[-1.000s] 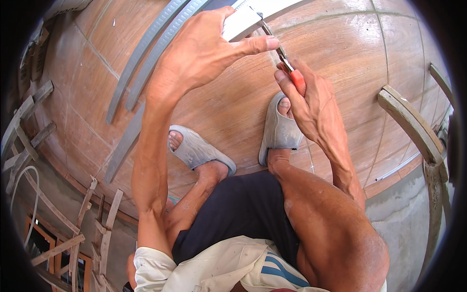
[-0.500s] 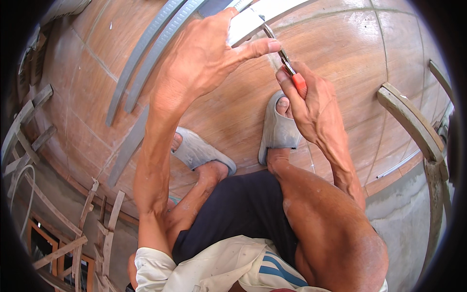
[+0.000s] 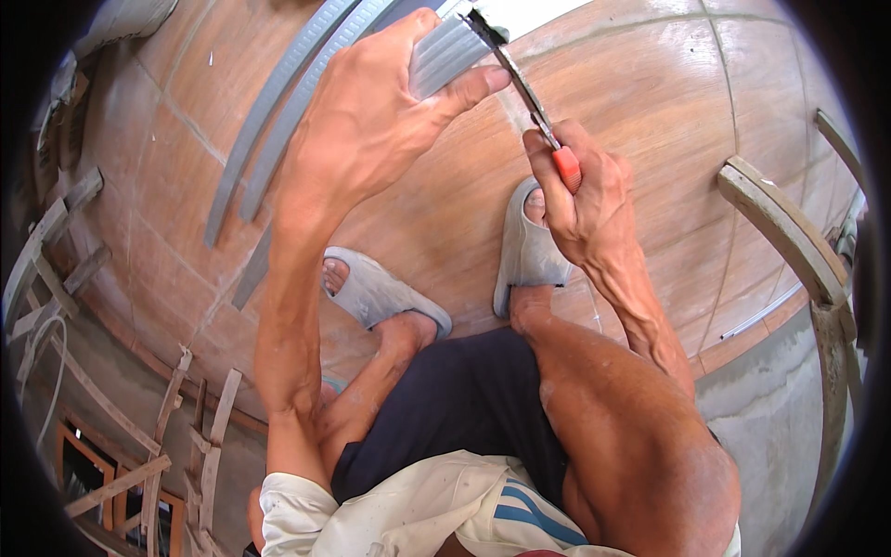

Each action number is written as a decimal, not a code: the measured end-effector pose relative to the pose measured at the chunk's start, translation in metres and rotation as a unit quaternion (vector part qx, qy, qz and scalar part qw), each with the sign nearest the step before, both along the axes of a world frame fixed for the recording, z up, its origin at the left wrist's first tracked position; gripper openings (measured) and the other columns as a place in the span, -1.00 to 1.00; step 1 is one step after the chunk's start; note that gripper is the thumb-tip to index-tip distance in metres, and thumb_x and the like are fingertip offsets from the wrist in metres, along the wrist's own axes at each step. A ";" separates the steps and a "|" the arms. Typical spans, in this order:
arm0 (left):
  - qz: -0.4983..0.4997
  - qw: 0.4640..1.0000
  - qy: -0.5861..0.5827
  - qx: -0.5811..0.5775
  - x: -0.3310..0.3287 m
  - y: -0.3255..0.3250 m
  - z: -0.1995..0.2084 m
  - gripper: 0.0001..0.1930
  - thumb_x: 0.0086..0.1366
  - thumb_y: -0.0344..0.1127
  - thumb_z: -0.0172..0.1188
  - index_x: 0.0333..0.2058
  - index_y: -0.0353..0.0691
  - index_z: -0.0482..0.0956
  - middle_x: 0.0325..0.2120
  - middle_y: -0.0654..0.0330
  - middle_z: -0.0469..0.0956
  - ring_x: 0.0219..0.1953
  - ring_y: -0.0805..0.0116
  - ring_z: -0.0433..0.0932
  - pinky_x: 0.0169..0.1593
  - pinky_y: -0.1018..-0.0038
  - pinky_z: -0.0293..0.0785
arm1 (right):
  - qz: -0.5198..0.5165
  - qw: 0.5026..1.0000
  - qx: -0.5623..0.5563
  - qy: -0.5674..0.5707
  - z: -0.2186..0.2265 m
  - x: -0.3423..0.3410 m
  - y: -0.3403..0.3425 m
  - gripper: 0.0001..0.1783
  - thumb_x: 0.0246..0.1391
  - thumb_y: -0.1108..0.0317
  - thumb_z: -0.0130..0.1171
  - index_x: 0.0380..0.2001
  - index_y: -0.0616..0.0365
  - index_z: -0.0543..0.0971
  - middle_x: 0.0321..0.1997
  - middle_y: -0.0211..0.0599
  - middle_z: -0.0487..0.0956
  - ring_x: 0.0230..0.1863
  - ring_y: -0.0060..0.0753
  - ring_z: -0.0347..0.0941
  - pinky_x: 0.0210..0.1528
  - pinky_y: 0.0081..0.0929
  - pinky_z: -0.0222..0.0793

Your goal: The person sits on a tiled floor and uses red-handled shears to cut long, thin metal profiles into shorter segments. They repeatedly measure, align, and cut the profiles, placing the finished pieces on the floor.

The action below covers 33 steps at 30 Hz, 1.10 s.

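Basically, both hands are busy near the top edge of the view. Left hand (image 3: 357,116) holds a grey ribbed channel piece (image 3: 448,58), gripped between thumb and fingers; thumb runs along its lower side, most fingers hidden behind. Right hand (image 3: 594,190) is closed around a red-handled metal tool (image 3: 526,93), slanting up and left; red grip sits in the palm, dark metal part pokes out past the thumb. Tool's far end meets the channel piece's right end, just beyond the left thumb tip. Exact bite unclear: too small and dark to tell.

Channel piece is up off the floor, top centre, partly cut off by the frame. White strip (image 3: 543,13) right behind it, also at the top edge; cannot tell if the two are joined.

Floor (image 3: 650,139) is brown tile with pale joints. Two long grey ribbed strips (image 3: 269,111) lie side by side left of the left hand; another grey strip (image 3: 252,271) is partly covered by the left forearm. Grey sandals (image 3: 388,288) on both feet, below the hands. Right side: curved-looking wooden stand (image 3: 784,227), thin pale rod (image 3: 761,315) near the wall base. Lower left: rough wooden frames (image 3: 212,446).
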<state>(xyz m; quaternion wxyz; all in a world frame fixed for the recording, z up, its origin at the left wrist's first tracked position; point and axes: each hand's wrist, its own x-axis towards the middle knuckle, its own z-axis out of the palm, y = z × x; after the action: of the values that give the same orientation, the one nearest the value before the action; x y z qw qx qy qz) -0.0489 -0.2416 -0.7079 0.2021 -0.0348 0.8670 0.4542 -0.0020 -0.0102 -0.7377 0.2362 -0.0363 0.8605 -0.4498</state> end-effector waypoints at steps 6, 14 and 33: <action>0.010 0.995 0.094 0.015 0.002 0.002 0.003 -0.41 0.35 0.18 0.47 -0.05 -0.31 0.66 -0.45 -0.06 0.69 -0.48 0.11 0.65 -0.32 0.22 0.58 | -0.019 0.996 -0.080 -0.045 0.018 -0.002 0.002 -0.74 0.38 0.29 0.27 -0.01 0.23 0.62 -0.33 -0.03 0.62 -0.41 -0.04 0.58 -0.27 -0.23 0.48; -0.007 0.992 0.117 -0.052 0.006 -0.003 0.008 -0.44 0.35 0.16 0.49 -0.06 -0.28 0.64 -0.42 0.06 0.66 -0.46 0.22 0.60 -0.30 0.32 0.57 | 0.031 0.999 -0.017 -0.029 0.034 -0.018 0.002 -0.56 0.42 0.26 0.23 0.24 0.25 0.57 -0.25 -0.20 0.57 -0.32 -0.36 0.59 -0.23 -0.31 0.48; -0.068 0.978 0.193 -0.032 0.025 0.007 -0.004 -0.54 0.26 -0.29 0.56 0.06 -0.23 0.56 -0.31 -0.07 0.74 -0.34 -0.03 0.77 -0.27 0.18 0.65 | -0.026 0.999 -0.007 -0.019 0.034 -0.011 -0.009 -0.74 0.40 0.25 0.20 -0.12 0.29 0.59 -0.42 -0.09 0.56 -0.49 -0.24 0.52 -0.34 -0.25 0.44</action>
<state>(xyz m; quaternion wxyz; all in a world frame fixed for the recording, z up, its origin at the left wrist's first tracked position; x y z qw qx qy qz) -0.0238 -0.2349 -0.7117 0.0602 0.1060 0.9040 0.4097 -0.0131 -0.0189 -0.7032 0.2403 -0.0072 0.8536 -0.4621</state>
